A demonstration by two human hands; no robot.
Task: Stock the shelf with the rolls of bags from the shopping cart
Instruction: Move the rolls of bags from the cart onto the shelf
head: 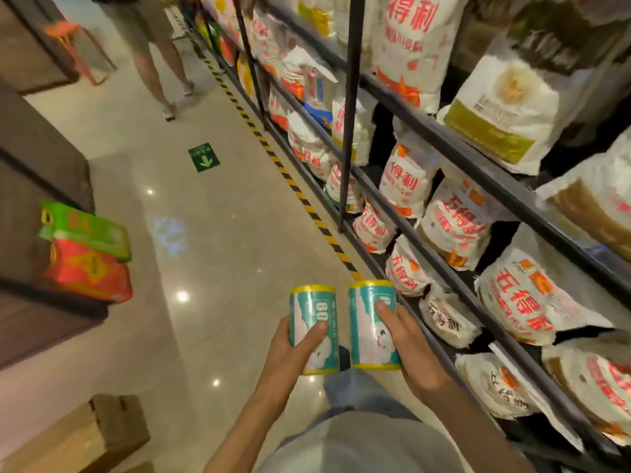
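Note:
I hold two rolls of bags upright in front of me, each teal and white with yellow ends. My left hand [290,353] grips the left roll [309,319], thumb across its front. My right hand [415,349] grips the right roll [367,319], thumb on its label. The two rolls stand side by side, almost touching, over the floor beside the dark metal shelf [440,339]. No shopping cart is in view.
The shelf on the right is packed with white sacks [526,298] printed in red. Yellow-black tape [307,203] runs along its foot. A person [146,46] walks away up the aisle. Left: a brown counter with red and green packs [87,254], a cardboard box [85,435].

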